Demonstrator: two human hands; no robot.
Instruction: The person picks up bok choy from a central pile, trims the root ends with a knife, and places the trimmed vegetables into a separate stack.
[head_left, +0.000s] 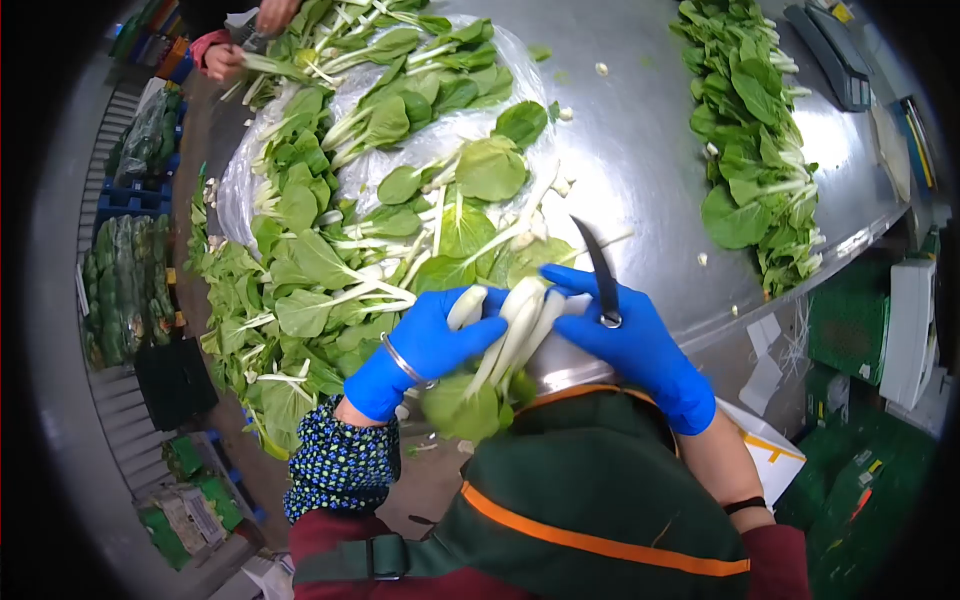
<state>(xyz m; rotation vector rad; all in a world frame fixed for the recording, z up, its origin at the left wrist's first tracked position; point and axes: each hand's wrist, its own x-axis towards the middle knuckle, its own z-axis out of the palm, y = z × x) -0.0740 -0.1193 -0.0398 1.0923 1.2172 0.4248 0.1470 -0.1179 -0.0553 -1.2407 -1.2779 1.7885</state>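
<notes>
My left hand (435,345), in a blue glove with a metal ring at the wrist, is closed around a bunch of bok choy (515,330). Its pale stem ends point up and its leaves hang down in front of my apron. My right hand (635,345), gloved in blue too, grips a knife (597,260) whose dark curved blade rises past the knuckles; the handle is mostly hidden in the palm. The fingers of that hand also reach the stems. Just beyond both hands lies a large heap of loose bok choy (320,260), partly on clear plastic.
A long row of bok choy (750,140) lies along the right side of the metal table (630,120). A dark device (832,55) stands at the far right. At the upper left, another person's hands (222,60) handle greens. Green crates (850,320) stand at right, wrapped vegetables (128,280) at left.
</notes>
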